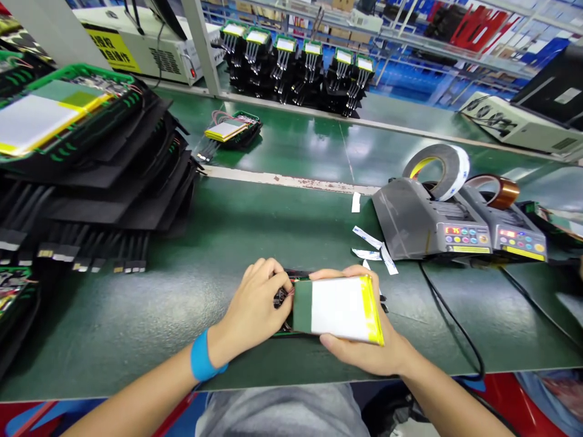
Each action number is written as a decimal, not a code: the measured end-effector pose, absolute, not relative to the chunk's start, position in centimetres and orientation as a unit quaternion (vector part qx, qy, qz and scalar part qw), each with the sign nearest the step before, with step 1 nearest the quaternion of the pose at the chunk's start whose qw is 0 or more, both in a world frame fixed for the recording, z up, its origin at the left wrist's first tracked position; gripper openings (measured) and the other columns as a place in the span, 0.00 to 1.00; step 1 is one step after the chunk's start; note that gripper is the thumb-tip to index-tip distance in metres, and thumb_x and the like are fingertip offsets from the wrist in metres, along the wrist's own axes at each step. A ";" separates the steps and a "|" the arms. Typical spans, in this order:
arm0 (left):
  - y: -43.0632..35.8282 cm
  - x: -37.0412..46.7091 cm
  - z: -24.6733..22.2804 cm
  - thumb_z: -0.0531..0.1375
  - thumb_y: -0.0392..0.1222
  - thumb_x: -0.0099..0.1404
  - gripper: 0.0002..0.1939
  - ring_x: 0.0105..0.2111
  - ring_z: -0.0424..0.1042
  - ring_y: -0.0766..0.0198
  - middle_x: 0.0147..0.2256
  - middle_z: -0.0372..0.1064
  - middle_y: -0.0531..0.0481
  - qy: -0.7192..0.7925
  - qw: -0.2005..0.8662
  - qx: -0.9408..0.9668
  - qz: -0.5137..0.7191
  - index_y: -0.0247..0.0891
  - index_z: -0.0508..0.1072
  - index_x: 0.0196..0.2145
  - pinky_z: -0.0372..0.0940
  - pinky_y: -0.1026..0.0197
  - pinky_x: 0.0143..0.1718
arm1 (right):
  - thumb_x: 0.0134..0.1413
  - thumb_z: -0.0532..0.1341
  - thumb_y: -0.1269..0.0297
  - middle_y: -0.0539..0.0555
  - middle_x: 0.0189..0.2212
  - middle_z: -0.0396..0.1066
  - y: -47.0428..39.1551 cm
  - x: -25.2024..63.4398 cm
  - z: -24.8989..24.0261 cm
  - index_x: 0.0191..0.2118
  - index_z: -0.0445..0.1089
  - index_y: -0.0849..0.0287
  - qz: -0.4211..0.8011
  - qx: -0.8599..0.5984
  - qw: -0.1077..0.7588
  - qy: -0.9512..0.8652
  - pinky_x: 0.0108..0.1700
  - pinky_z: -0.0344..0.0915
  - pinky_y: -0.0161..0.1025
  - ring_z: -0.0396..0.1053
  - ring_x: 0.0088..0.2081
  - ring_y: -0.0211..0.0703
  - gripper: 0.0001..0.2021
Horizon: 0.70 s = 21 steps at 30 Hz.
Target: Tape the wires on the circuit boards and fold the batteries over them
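My right hand [364, 340] grips a flat battery pack [341, 308], white with a green band at its left end and yellow tape at its right end. The pack is held over a dark device case [286, 328], which lies near the table's front edge and is mostly hidden by it. My left hand [262, 297], with a blue wristband, is closed at the left end of the case. Its fingertips are at dark wires and thin red leads beside the pack's green end; exactly what they pinch is too small to make out.
Stacked black trays with green cases [104, 152] fill the left side. Two grey tape dispensers [428, 221] with tape rolls stand at the right, their cables trailing forward. White strips [367, 237] lie near them. Another opened case [234, 130] and a row of units [296, 67] are farther back.
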<state>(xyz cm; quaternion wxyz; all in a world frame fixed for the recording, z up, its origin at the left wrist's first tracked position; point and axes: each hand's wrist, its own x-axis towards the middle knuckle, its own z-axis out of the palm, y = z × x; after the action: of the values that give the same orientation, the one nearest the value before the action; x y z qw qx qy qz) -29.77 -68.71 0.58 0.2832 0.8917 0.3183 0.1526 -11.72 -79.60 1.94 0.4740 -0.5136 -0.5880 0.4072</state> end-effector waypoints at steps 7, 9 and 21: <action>-68.3 -29.8 0.6 0.52 0.36 0.66 0.07 0.37 0.60 0.60 0.35 0.61 0.50 0.328 0.287 0.890 0.134 0.37 0.65 0.30 0.60 0.52 0.41 | 0.45 0.65 0.75 0.57 0.55 0.63 -80.0 -9.5 0.2 0.51 0.43 0.45 0.484 -0.493 0.499 -0.523 0.46 0.67 0.43 0.66 0.50 0.45 0.35; -67.9 -30.1 1.0 0.53 0.40 0.66 0.04 0.39 0.61 0.60 0.37 0.62 0.50 0.310 0.310 0.892 0.110 0.39 0.66 0.35 0.61 0.52 0.43 | 0.44 0.67 0.75 0.57 0.55 0.63 -80.0 -9.2 -0.1 0.52 0.42 0.45 0.493 -0.484 0.503 -0.520 0.47 0.66 0.43 0.66 0.50 0.45 0.37; -66.1 -32.6 1.6 0.65 0.50 0.58 0.34 0.54 0.57 0.56 0.53 0.54 0.49 0.198 0.339 0.920 0.006 0.50 0.57 0.59 0.60 0.53 0.55 | 0.41 0.69 0.76 0.58 0.55 0.63 -79.9 -8.9 -0.4 0.46 0.46 0.46 0.535 -0.425 0.552 -0.478 0.48 0.63 0.47 0.65 0.52 0.49 0.35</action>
<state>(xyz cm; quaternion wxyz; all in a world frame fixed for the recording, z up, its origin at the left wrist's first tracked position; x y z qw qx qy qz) -32.57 -66.12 1.65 0.3394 0.9195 0.1982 0.0059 -8.90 -79.88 -0.40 0.5518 -0.4249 -0.4784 0.5349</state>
